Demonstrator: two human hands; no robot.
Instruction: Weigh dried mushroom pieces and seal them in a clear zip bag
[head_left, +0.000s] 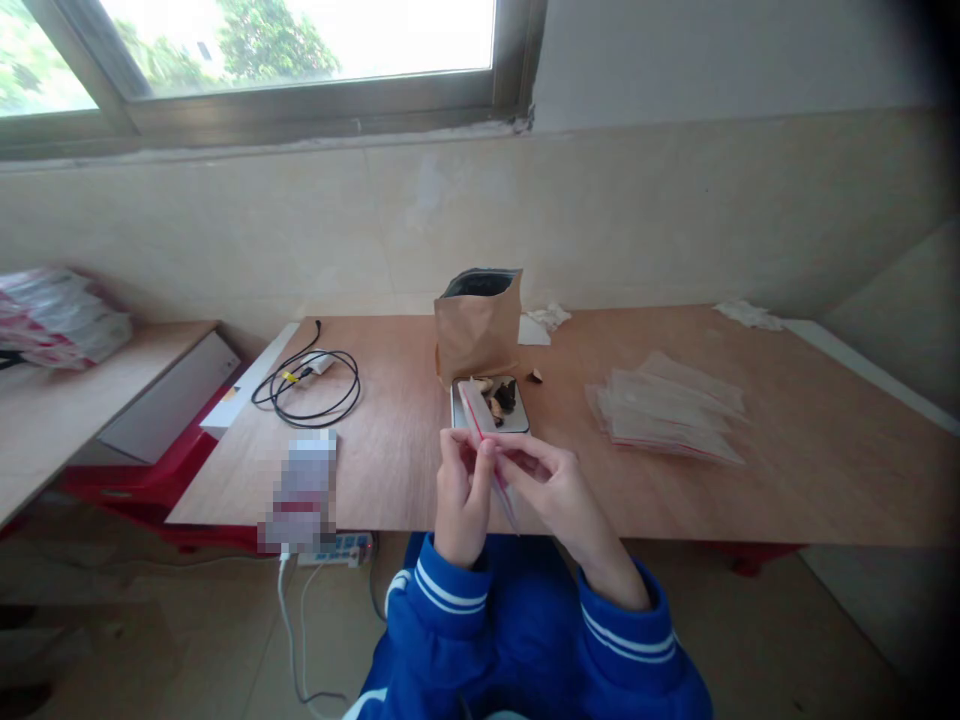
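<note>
Both of my hands pinch a clear zip bag (pixel 475 408) with a red seal line, held slanted at the table's front edge. My left hand (pixel 462 496) grips it from the left with thumb and fingers. My right hand (pixel 546 487) pinches the seal from the right, close to the left thumb. Just beyond the bag, a flat white tray or scale (pixel 516 424) carries several dark and pale dried pieces (pixel 504 398). Behind it stands an open brown paper pouch (pixel 480 330) with a dark lining. The fingers partly cover the tray's front edge.
A stack of clear zip bags (pixel 671 412) lies on the table's right. On the left are a coiled black cable (pixel 346 400) and a blurred-out device (pixel 301 490) on a white cord. A small loose piece (pixel 534 376) and crumpled tissue (pixel 551 318) lie near the pouch.
</note>
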